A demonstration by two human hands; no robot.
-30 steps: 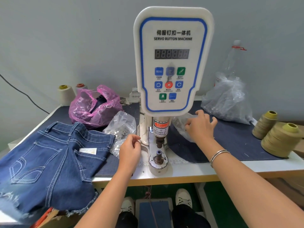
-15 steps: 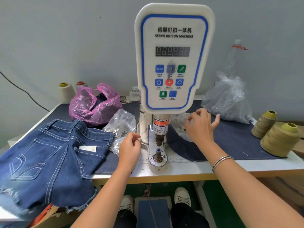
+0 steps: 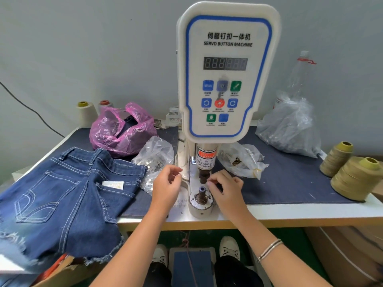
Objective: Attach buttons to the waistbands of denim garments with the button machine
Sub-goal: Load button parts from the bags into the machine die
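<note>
Dark blue denim shorts (image 3: pixel 68 195) are lying on the bench's (image 3: pixel 290 212) left edge. The left hand (image 3: pixel 165 188) is hovering, fingers loosely curled – empty. The right hand (image 3: pixel 227 190) is pinching something unclear beside the white servo button machine's (image 3: pixel 227 73) lower die (image 3: pixel 202 191).

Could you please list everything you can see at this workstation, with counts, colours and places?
button machine: one, white with blue trim, centre of table
denim shorts: one pair, dark blue, left edge of table
pink bag: one, behind the shorts
clear bags: three, one left of the machine, two to its right
thread cones: two olive at far right, two pale at back left
plastic bottle: one, clear, back right
foot pedal: one, blue, on the floor
left hand: fingers curled, left of the lower die
right hand: fingertips at the lower die; what it pinches, if anything, is unclear
</note>
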